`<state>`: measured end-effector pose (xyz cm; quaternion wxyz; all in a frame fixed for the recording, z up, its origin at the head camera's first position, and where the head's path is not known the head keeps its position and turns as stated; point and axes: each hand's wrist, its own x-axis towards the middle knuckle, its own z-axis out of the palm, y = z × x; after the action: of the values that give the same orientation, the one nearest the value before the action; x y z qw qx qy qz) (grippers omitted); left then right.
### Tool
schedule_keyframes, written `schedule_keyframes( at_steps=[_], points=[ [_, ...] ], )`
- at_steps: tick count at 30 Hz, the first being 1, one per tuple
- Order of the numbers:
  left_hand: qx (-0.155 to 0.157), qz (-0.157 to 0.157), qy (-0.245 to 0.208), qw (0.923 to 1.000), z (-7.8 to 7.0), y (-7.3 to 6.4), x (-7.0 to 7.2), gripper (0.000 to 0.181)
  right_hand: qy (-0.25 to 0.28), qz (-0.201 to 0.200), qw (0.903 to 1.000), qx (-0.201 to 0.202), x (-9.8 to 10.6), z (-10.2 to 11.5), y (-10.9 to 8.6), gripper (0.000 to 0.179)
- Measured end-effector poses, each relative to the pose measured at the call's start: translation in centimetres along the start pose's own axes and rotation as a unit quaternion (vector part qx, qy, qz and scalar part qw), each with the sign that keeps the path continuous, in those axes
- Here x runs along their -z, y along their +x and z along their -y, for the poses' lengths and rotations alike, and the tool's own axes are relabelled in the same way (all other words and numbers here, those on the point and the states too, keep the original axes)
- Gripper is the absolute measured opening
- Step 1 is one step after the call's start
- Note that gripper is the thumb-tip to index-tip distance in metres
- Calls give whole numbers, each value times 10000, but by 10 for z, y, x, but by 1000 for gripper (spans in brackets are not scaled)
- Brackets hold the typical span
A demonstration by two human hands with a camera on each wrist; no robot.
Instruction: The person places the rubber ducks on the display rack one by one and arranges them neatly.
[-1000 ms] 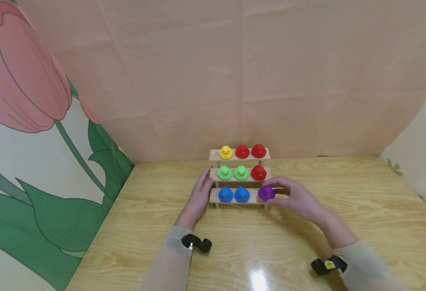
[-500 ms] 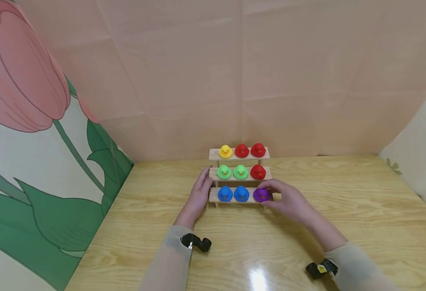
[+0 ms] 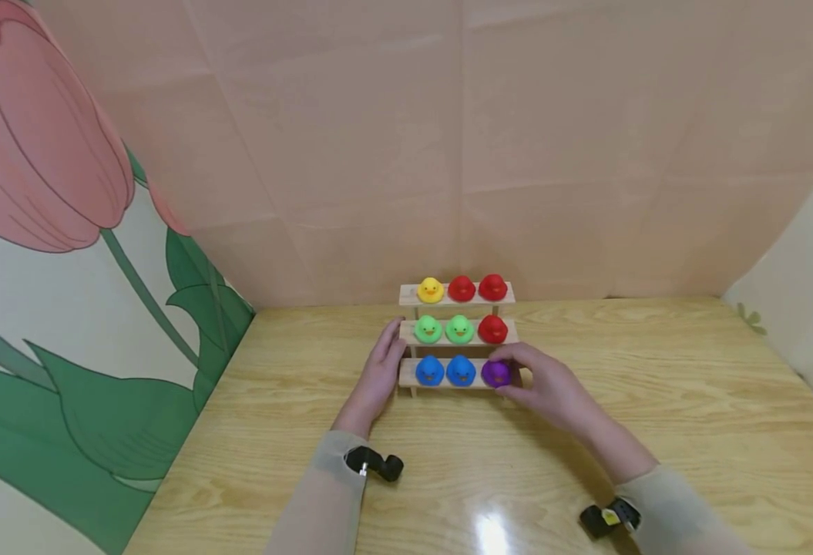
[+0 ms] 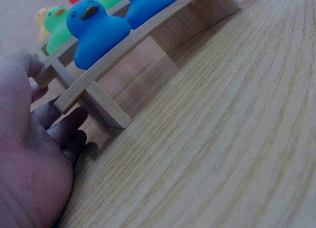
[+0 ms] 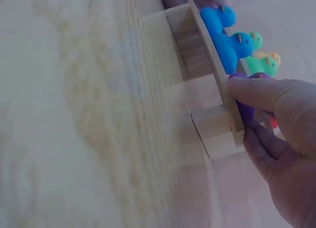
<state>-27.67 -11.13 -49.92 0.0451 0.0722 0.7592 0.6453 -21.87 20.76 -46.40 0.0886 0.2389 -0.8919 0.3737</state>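
Observation:
A three-tier wooden display stand (image 3: 411,375) holds rows of small rubber ducks. My right hand (image 3: 552,389) pinches a purple rubber duck (image 3: 495,374) between thumb and fingers at the right end of the bottom tier. In the right wrist view, the thumb partly covers that purple duck (image 5: 245,112), low against the shelf. Two blue ducks (image 3: 445,371) sit to its left. My left hand (image 3: 381,370) holds the stand's left end. The left wrist view has its fingers (image 4: 69,125) bent around the ends of the shelves, beside a blue duck (image 4: 96,33).
Two green ducks (image 3: 444,329) and a red duck (image 3: 492,329) line the middle tier. A yellow duck (image 3: 430,290) and two red ducks (image 3: 477,288) fill the top one. The stand is on a wood-grain table (image 3: 274,385) before a pinkish-beige backdrop (image 3: 378,154).
My right hand has moved left with the purple duck, from the bottom tier's right edge to beside the blue ducks. The left hand stays at the stand's left end.

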Motion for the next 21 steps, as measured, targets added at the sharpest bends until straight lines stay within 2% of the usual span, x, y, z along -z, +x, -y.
schedule_keyframes(
  at_steps=[6,16,21],
  points=[
    [26,26,-1,10000,1,1,0,54,-106,-54,9999,-15,-1,0,1,48],
    [10,5,61,10000,1,-1,0,54,-329,-334,9984,313,-6,-5,1,50],
    [13,11,63,10000,0,0,0,53,-321,-394,9982,322,-6,-6,1,50]
  ],
)
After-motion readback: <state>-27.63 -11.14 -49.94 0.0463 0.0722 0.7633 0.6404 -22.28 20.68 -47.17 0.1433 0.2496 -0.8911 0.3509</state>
